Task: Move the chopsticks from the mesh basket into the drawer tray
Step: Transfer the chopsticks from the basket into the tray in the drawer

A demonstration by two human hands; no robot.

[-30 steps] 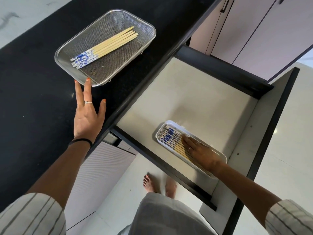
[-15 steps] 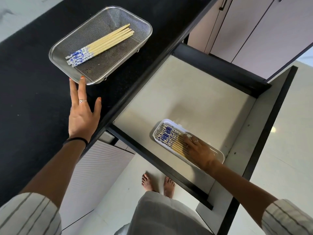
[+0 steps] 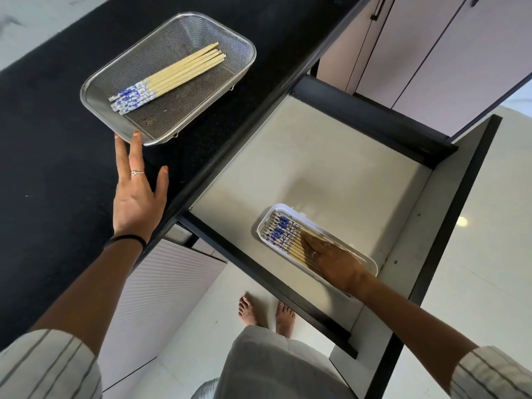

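Chopsticks (image 3: pixel 172 76) in basket (image 3: pixel 244 47), counter (image 3: pixel 43 139) 11 o'clock; left hand (image 3: pixel 138 203) fingers spread at rim. Right hand (image 3: pixel 331 260) fingers together, flat on tray (image 3: pixel 371 262) chopsticks (image 3: pixel 277 233), 4 o'clock.

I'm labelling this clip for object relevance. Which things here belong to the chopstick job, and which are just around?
Part of the job:
- mesh basket
- chopsticks in the basket
- white drawer tray
- chopsticks in the tray
- open drawer
- left hand
- right hand

Just around:
- black counter
- cupboard doors
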